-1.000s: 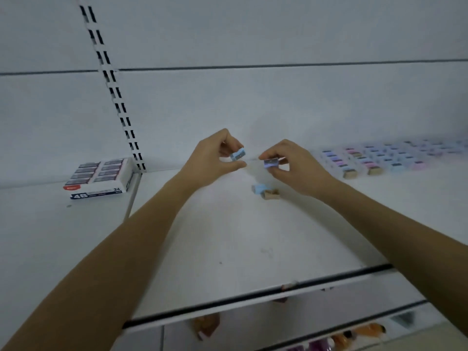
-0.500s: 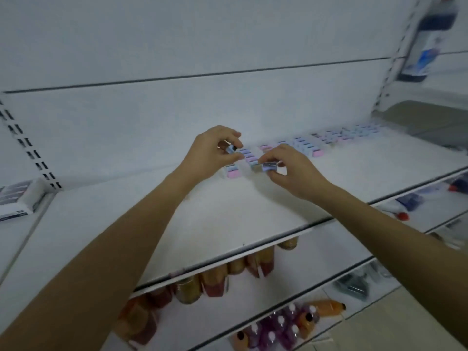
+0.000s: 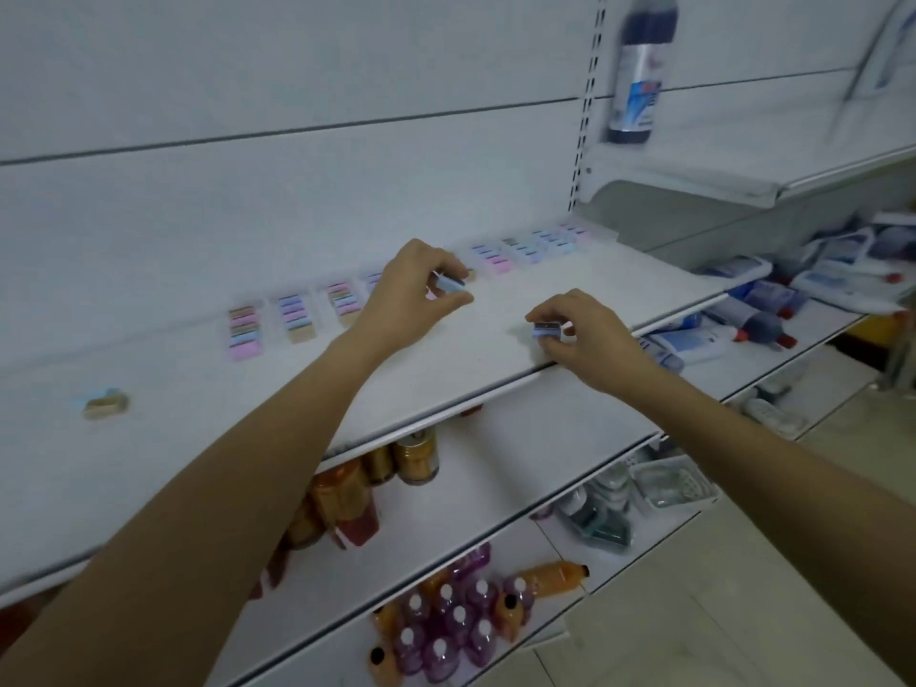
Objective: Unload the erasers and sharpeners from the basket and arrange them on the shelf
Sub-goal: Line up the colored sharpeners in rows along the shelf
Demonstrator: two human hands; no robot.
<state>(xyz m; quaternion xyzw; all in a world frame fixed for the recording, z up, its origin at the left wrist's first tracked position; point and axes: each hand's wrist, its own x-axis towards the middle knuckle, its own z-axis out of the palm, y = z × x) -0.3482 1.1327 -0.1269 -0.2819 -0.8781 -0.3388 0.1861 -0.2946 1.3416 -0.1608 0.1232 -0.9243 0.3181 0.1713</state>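
Pinching left sharpener (image 3: 448,283) and right sharpener (image 3: 546,330) between fingers (image 3: 448,302) above shelf (image 3: 495,374).

The back panel (image 3: 297,91) is plain white, crossed by thin dark horizontal seams, with a slotted upright (image 3: 588,106) towards the right. The main shelf (image 3: 198,438) is white with a pale front edge. A higher shelf (image 3: 718,176) juts out right of the upright, and a dark bottle (image 3: 639,66) stands on it. Below, lower shelves (image 3: 495,463) carry amber jars (image 3: 416,456) and purple bottles (image 3: 446,632). The floor (image 3: 718,612) is pale tile. The light is dim, even and bluish.
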